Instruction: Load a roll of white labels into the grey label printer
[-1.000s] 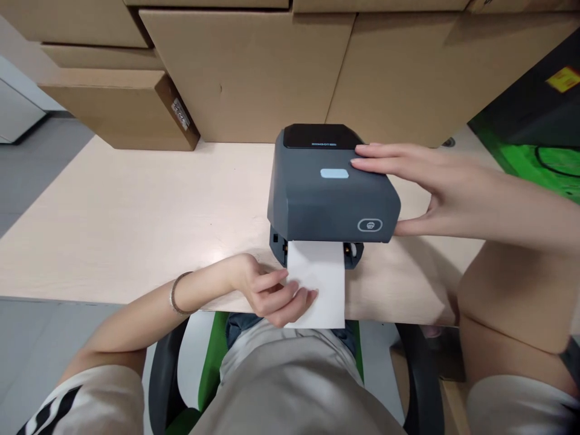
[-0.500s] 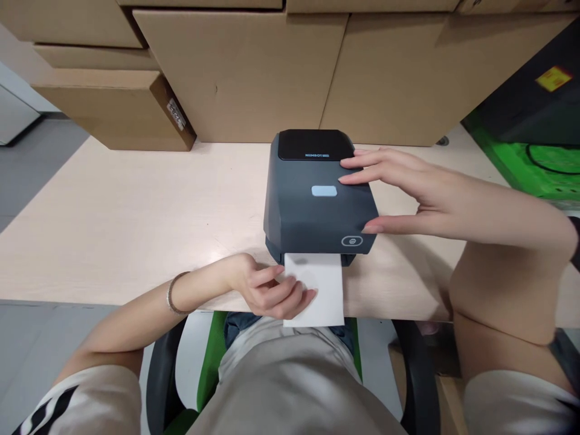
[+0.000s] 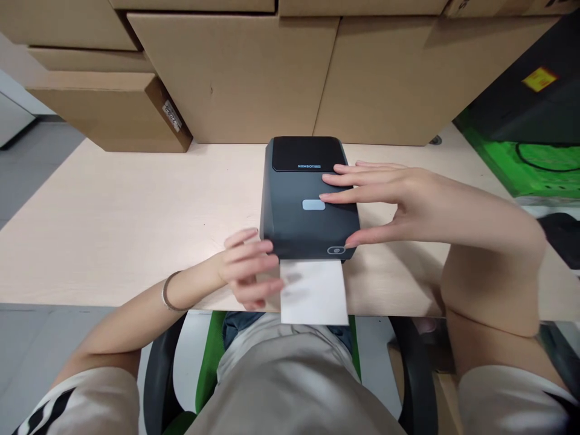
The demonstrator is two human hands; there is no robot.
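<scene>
Right hand (image 3: pixel 410 196) on printer (image 3: pixel 299 232), grip spread apart. Left hand (image 3: pixel 248 269) beside protruding white paper (image 3: pixel 316 296), grip apart.

The left hand (image 3: pixel 249 270) is blurred; whether its fingertips touch the dark grey, boxy plastic printer (image 3: pixel 301 232) cannot be told. The right hand (image 3: pixel 399 196) covers part of the printer's top. Right of the left hand, the flat white paper sheet (image 3: pixel 314 295) has its far end hidden by the printer. Beside the right thumb, a pale oval-framed icon (image 3: pixel 336 250) is too small to read.
</scene>
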